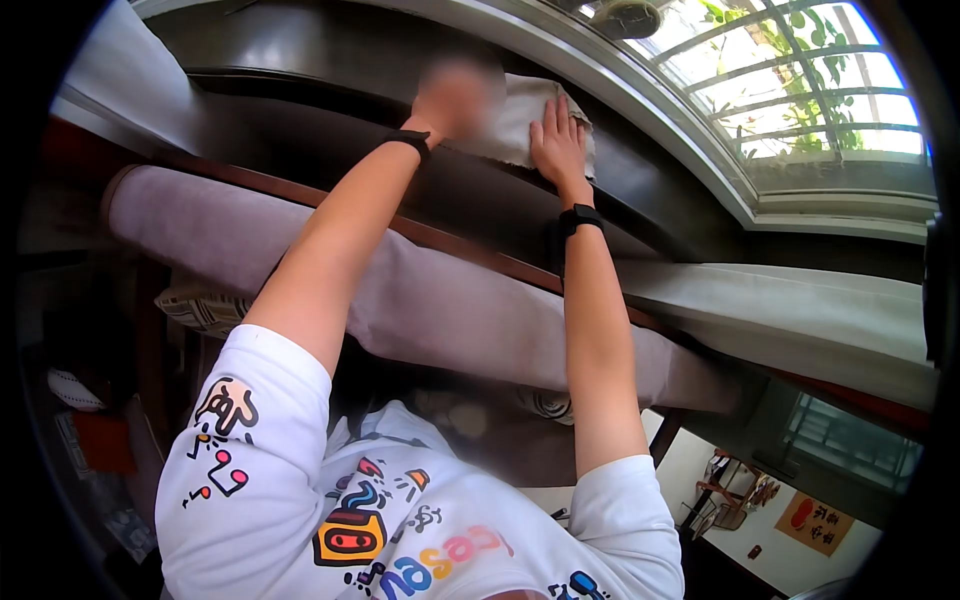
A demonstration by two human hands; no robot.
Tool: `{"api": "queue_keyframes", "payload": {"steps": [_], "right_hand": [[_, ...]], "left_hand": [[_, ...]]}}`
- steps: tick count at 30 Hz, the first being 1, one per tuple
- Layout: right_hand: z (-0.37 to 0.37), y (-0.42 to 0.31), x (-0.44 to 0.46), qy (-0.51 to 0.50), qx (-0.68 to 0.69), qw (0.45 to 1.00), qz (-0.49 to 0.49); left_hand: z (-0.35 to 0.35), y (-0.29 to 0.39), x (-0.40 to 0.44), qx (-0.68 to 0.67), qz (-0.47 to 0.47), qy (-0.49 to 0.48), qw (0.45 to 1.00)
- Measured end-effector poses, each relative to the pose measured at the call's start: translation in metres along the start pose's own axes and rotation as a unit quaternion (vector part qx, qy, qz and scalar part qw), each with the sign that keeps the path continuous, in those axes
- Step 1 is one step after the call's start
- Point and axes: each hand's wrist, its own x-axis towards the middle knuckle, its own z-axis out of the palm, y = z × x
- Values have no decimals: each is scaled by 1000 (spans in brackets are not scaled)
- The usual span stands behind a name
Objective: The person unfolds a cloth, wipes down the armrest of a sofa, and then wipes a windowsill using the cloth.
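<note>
A pale, folded cloth (515,125) lies on the dark, glossy windowsill (655,170) at the top middle of the head view. My right hand (562,145) rests flat on the cloth's right part, fingers stretched out and somewhat apart. At the cloth's left edge is my left hand (460,100), its fingers smeared by blur, so whether they grip the cloth is hidden. Both arms are extended over the sofa back, with a black band on the left wrist and a black watch (580,218) on the right.
A mauve padded sofa back (450,300) with a wooden rail runs below the sill. The barred window (800,90) is at upper right, with a dark rounded object (625,18) by its frame. Light curtains (800,310) hang on both sides. A patterned cushion (205,305) sits at left.
</note>
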Motion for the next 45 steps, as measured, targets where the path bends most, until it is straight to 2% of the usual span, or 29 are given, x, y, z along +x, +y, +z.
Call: {"api": "queue_keyframes", "payload": {"steps": [3, 7, 8, 12, 16, 19, 22, 25, 29, 33, 34, 37, 38, 45], "right_hand": [[4, -6, -4, 9, -12, 1000, -14], [4, -38, -14, 15, -14, 999, -39], [9, -45, -16, 45, -40, 995, -75], [20, -65, -22, 103, -34, 991, -77], [16, -61, -26, 86, -23, 994, -60], [17, -44, -36, 85, 7, 996, -32], [11, -23, -44, 81, -68, 994, -35], [-18, 5, -62, 46, 31, 998, 40], [-35, 54, -81, 27, 40, 991, 127], [-47, 99, -97, 10, 20, 985, 172], [-48, 109, -98, 7, 17, 983, 183], [-45, 123, -102, 23, 10, 981, 192], [-45, 124, -102, 26, 9, 982, 188], [-36, 133, -97, 13, -62, 981, 181]], "left_hand": [[11, -11, 3, 0, 61, 28, 998], [9, -10, 1, 1, 77, 47, 996], [12, -12, 2, 8, 92, 49, 994], [19, -15, 0, 23, 109, 46, 993], [3, 0, -2, 83, 121, 48, 988], [5, 24, -16, 121, 101, 83, 984], [21, 34, -20, 96, 58, 98, 989], [44, 54, -13, 101, 18, 69, 992], [76, 80, -5, 124, 108, 71, 984], [94, 132, 6, 79, 105, 41, 990], [99, 144, 7, 72, 150, 142, 976], [118, 172, 10, 79, 126, 107, 983], [125, 180, 13, 78, 109, 58, 989], [131, 196, 21, 15, 149, 55, 987]]}}
